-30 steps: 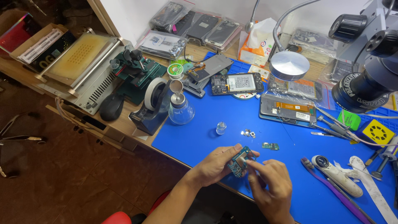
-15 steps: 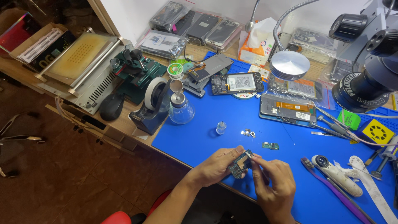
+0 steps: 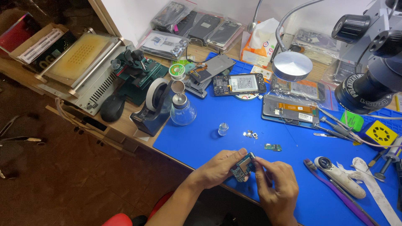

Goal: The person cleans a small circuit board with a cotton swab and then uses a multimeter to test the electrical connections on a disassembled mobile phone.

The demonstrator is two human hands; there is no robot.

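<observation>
A wooden counter (image 3: 125, 138) is running from the far left toward the near right, and a blue work mat (image 3: 251, 121) is covering most of its right part. At the far left a flat grey machine with a yellowed perforated plate (image 3: 81, 67) is sitting beside a green clamp fixture (image 3: 140, 77), while a black microscope head (image 3: 368, 83) is hanging over the mat's right side with a round metal lamp head (image 3: 292, 65) to its left. A black tape dispenser (image 3: 154, 106) is standing at the mat's left edge, just beside a clear glass bottle with a metal top (image 3: 182, 109). Farther back an opened phone (image 3: 239, 83) is lying face down, and to its right a phone screen with an orange flex cable (image 3: 289, 110) is resting flat. Near the right edge a white handheld tool (image 3: 339, 175) is lying next to a purple toothbrush (image 3: 331, 188). At the near middle of the mat the left hand (image 3: 220, 167) is gripping a small circuit board (image 3: 243, 166) from the left — fingers curled round its edge — and the right hand (image 3: 276, 188) is pinching the same board's upper right corner with thumb and forefinger, holding it just above the mat. A smaller green board piece (image 3: 273, 147) is lying apart beyond the hands, near a tiny glass vial (image 3: 223, 129) and a cluster of small metal parts (image 3: 250, 134).
</observation>
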